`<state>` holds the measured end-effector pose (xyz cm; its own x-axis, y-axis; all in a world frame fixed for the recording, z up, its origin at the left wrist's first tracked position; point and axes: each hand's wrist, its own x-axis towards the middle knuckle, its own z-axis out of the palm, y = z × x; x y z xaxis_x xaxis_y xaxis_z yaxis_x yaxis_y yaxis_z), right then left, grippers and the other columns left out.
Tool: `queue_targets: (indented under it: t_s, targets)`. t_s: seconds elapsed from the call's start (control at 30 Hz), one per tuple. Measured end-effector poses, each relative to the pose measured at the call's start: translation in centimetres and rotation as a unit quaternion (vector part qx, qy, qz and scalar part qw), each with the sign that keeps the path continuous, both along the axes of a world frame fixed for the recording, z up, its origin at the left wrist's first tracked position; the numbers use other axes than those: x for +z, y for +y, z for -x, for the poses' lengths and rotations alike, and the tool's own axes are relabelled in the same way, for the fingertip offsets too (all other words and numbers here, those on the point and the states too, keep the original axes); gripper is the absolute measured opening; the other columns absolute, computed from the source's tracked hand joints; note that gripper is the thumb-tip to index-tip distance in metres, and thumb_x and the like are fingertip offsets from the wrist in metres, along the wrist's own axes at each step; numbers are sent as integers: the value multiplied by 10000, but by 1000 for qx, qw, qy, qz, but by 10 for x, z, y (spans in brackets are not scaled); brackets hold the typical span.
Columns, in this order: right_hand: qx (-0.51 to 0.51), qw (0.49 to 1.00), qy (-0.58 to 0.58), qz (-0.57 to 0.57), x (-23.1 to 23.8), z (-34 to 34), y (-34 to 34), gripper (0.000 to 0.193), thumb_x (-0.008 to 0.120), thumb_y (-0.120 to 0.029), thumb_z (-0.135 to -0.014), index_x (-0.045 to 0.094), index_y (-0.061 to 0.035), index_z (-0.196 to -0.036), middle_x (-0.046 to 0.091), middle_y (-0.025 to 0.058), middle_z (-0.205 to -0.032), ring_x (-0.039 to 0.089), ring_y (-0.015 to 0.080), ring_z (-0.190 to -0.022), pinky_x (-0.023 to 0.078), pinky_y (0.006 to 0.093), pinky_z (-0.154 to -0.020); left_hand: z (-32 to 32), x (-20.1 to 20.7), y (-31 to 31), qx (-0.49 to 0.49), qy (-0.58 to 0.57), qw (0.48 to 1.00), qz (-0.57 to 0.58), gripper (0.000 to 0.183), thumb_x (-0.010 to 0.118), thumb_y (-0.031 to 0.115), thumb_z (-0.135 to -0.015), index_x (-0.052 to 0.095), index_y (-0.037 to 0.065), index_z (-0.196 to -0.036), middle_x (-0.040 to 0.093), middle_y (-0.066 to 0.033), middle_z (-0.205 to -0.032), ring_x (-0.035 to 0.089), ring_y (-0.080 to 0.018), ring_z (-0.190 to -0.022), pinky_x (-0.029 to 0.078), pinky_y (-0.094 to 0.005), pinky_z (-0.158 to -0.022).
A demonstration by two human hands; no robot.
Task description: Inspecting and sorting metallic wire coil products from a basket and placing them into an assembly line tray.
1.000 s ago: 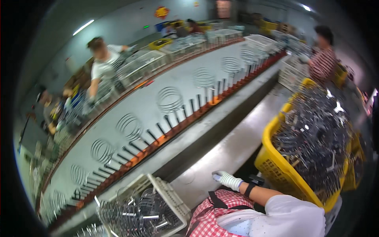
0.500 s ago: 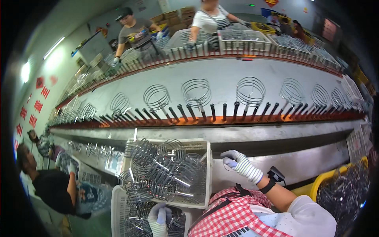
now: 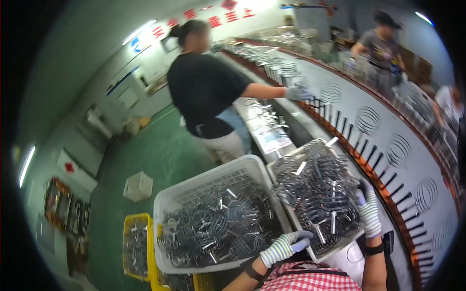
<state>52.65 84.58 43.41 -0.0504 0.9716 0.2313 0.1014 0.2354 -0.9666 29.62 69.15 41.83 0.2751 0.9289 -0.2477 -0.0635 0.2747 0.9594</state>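
At the frame's lower right, the left hand and right hand flank a crate of coils; whether either grips its rim, I cannot tell.

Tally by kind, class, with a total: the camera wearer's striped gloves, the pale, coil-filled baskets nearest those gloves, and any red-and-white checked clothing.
Striped gloves: 2
Pale baskets, larger and smaller: 2
Checked garment: 1
Total: 5
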Motion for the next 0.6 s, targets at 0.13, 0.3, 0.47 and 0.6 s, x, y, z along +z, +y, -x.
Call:
queue_targets:
  t_s: [0.13,0.3,0.47,0.6]
  targets:
    - [50,992,-5,114,-28,3,43,229,499,-197,-901,553,1,-1004,525,21,-803,459,100,-690,412,238,-636,22,-4,-22,48,1,999,7,361,500,260,-912,501,24,-1185,581,-24,-902,526,-91,-835,442,-244,-771]
    - [112,982,-29,147,14,25,30,166,545,-210,-868,570,-50,-905,470,-51,-653,394,34,-560,339,207,-486,41,-11,-43,86,-3,996,21,356,498,261,-913,505,29,-1183,583,-17,-887,526,-89,-810,438,-231,-747]
    - [75,991,24,110,8,24,42,230,547,-270,-873,595,-46,-892,496,-51,-667,405,34,-576,344,206,-508,37,-15,-36,62,36,997,-37,336,491,248,-913,510,34,-1171,581,10,-883,523,-74,-791,434,-214,-723]
    - [137,973,-93,160,30,32,32,219,584,-249,-844,599,-31,-866,522,-43,-694,425,48,-601,362,203,-543,30,-25,-32,47,33,997,-53,338,498,239,-908,514,31,-1173,589,-13,-961,520,-89,-892,422,-238,-816]
